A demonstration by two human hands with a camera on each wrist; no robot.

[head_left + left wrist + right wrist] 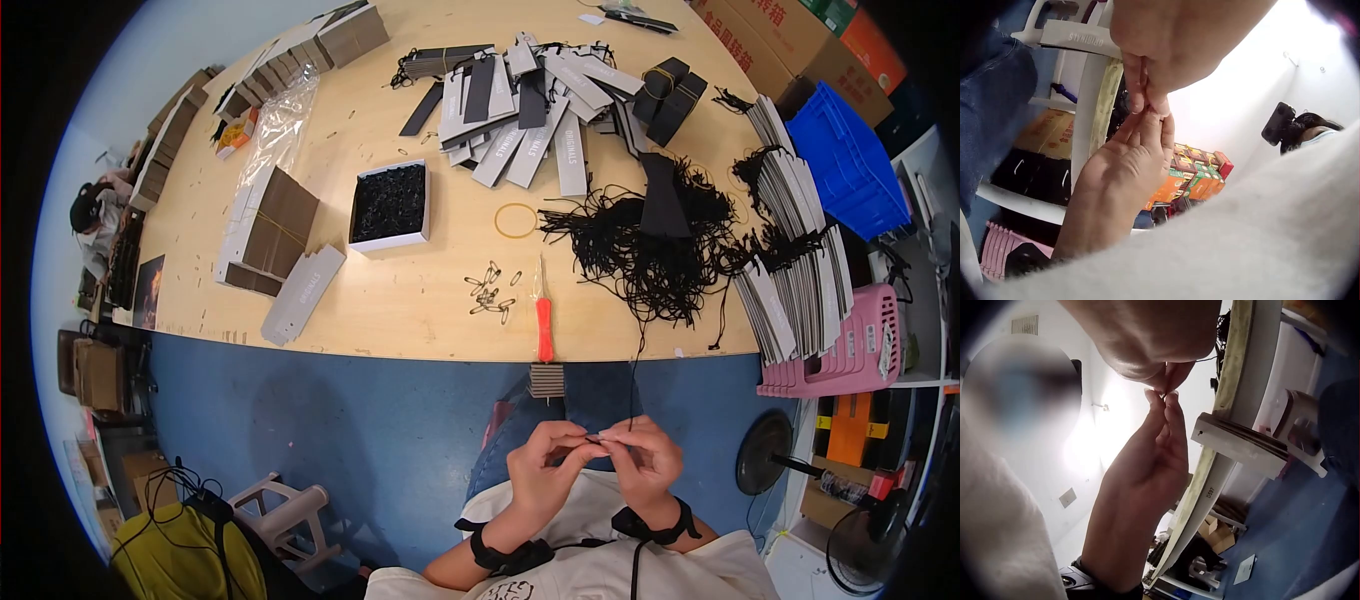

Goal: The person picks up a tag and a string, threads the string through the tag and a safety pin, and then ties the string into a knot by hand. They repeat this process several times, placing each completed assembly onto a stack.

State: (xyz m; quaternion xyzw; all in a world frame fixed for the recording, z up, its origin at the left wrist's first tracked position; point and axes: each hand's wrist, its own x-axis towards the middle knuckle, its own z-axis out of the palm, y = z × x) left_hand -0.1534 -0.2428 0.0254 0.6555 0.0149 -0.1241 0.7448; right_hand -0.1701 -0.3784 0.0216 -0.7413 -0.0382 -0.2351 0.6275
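Observation:
The left hand (543, 470) and right hand (646, 466) meet fingertip to fingertip below the table's front edge, both pinching. A thin black cord (634, 380) runs from the tangled black cord pile (665, 270) on the table down to the right fingers. Between the fingertips is a small dark thing (594, 440), mostly hidden. In the left wrist view the right hand (1125, 165) reaches up to the left hand (1175, 47); in the right wrist view the left hand (1147, 469) meets the right hand (1154, 337). Several safety pins (489, 295) lie near the table edge.
A red-handled tool (544, 330) lies by the edge, above a small stack of tags (546, 380). A white box (427, 205) of black pieces, grey tags (540, 140), card bundles (270, 230), a pink basket (865, 345) and a blue crate (850, 160) surround the work area.

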